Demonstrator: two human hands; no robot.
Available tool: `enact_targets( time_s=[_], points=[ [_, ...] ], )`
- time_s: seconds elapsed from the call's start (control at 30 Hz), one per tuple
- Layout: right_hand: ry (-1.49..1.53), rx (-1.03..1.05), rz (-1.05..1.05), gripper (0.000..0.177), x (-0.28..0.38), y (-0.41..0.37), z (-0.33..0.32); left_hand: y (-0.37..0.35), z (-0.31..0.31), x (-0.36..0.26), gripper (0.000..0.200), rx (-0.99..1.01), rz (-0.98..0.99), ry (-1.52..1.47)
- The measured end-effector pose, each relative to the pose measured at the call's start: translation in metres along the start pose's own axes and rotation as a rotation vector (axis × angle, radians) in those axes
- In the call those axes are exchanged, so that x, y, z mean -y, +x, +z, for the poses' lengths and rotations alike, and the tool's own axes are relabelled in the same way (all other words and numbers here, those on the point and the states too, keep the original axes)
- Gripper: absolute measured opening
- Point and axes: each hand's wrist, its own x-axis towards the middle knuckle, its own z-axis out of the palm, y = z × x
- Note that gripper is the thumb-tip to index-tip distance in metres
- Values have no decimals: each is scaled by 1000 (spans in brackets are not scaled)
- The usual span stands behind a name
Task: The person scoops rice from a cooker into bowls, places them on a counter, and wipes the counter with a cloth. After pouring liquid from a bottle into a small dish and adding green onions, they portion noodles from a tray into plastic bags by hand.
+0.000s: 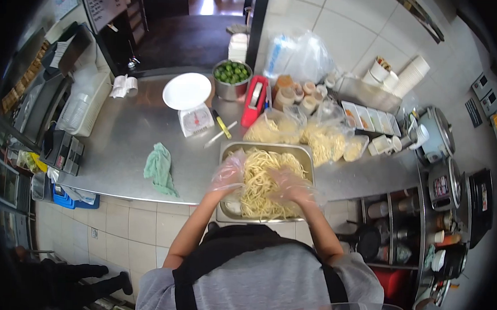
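A metal tray [222, 213] full of pale noodles [264, 183] stands at the front edge of the steel counter. Both hands wear clear plastic gloves. My left hand [228, 173] is at the left side of the tray, against the edge of the noodles; its fingers are blurred under the loose glove. My right hand [290, 185] lies over the right part of the noodles, its fingers spread on them. Left of the tray a green cloth [160, 169] lies crumpled. Behind it stand a scale [195, 120] and a white plate [187, 91].
Bags of noodles [274, 127] sit right behind the tray, beside a red dispenser [254, 101] and a pot of green fruit [231, 79]. A yellow cutter [222, 124] lies near the scale. At the lower left, a person's legs [96, 281] show.
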Motion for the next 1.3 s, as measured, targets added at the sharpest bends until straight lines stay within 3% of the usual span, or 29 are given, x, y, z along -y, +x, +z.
enact_targets(
  time_s=[0.07,0.2,0.23,0.3,0.33,0.37,0.43,0.5,0.57,0.63,0.7,0.8,0.83,0.9,0.97,1.03,1.1,1.2,1.3],
  points=[
    [-245,-125,38,69,15,4,40,-1,-12,-23,56,79,-42,87],
    [-315,-73,190,73,38,14,48,0,7,-29,52,161,-62,257],
    [-369,-202,131,71,9,24,86,-2,21,-22,54,117,-129,140],
    [731,-282,420,70,-5,31,76,-9,18,-15,52,-76,-22,-110],
    [846,-290,364,67,-14,31,67,-9,14,-14,50,-173,26,-236],
    [963,-293,308,65,-22,32,58,-4,-5,-19,46,-45,-81,-363],
    [300,-233,-164,56,-40,31,32,-2,-30,-24,43,41,-166,-290],
    [513,-174,-208,52,-22,30,-17,1,-74,-47,35,15,-142,-195],
    [873,-163,-263,48,-18,26,-26,2,-65,-33,34,101,-163,-143],
    [997,-141,-251,52,-12,14,-31,-3,-58,-19,32,175,-97,-66],
    [827,-65,-90,53,-7,0,-45,-3,-59,-18,29,221,60,33],
    [478,171,230,64,-8,-15,-50,-2,-70,-43,34,-12,59,-119],
    [340,243,295,69,-6,-19,-47,3,-64,-49,38,62,15,-51],
    [56,261,231,82,20,-30,-24,15,-48,-57,44,187,-44,68],
    [53,20,305,82,33,-29,18,21,-33,-61,49,253,-47,161],
    [18,-184,347,77,27,-19,56,20,-12,-51,52,155,-16,46],
    [231,-155,278,75,11,-20,47,9,13,-29,55,-80,18,-259],
    [441,-183,76,67,-16,-19,21,3,-15,-35,56,-102,18,-272],
    [701,-195,-170,61,-13,-22,-40,8,-63,-41,75,268,-221,-441]
  ],
)
